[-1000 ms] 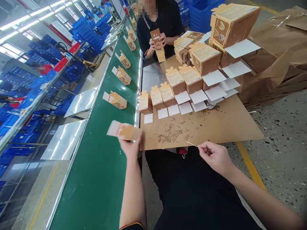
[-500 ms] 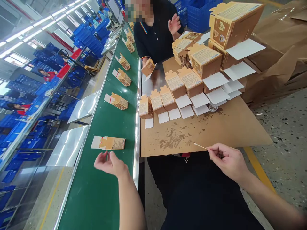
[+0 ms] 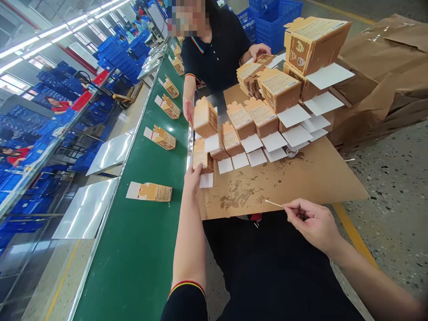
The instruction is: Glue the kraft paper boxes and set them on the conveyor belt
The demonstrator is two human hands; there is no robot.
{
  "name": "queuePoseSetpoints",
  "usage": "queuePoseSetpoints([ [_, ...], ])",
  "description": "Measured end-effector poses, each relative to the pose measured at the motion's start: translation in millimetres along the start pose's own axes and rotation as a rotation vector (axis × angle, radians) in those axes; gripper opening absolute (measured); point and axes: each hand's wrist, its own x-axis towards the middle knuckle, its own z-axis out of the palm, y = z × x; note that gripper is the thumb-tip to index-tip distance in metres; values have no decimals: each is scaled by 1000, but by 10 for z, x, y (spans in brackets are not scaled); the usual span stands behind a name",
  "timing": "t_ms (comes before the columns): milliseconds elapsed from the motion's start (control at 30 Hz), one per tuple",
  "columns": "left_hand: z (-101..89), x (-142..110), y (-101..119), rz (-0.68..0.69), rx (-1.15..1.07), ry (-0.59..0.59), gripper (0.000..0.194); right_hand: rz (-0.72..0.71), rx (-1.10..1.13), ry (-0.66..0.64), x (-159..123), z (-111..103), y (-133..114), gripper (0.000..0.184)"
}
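My left hand [image 3: 192, 177] is at the table's left edge, its fingers and thumb closed on the near end of a small brown carton [image 3: 201, 156] with an open white flap. Part of the fingers is hidden behind the carton. In my right hand [image 3: 309, 220] a cotton swab [image 3: 274, 203] is pinched, its white tip pointing left over the cardboard sheet [image 3: 284, 183]. Just beyond my left hand, a co-worker's hand [image 3: 188, 110] is beside another carton [image 3: 204, 117] above the row; whether it touches the carton I cannot tell.
On the green conveyor belt [image 3: 133, 254] several cartons lie spaced out, the nearest carton [image 3: 157, 192] to the left of my forearm. More open cartons [image 3: 239, 117] stand stacked on the table, with a small clear dish [image 3: 292, 152] by their flaps. Brown wrapping paper [image 3: 377, 84] lies at right.
My left hand has moved from over the belt rightward to the carton at the table edge. The co-worker's carton has come nearer, and their other hand has lowered to the stack. My right hand still holds the swab.
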Motion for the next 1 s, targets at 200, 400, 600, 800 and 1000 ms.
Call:
queuePoseSetpoints([
  [200,-517,-915,-296,-130,-409,9,71,10,-45,66,34,-225,-25,42],
  [400,-59,-1284,-273,-44,-506,-60,87,-100,-22,-106,193,244,-63,25],
  [600,214,-1212,-287,12,-377,-23,89,-214,-187,-225,478,921,112,19],
  [800,234,-1280,-332,46,-334,-38,95,-214,-320,-311,522,1014,207,25],
  [1000,284,-1331,-312,51,-269,-10,97,-234,-347,-426,421,1088,158,26],
])
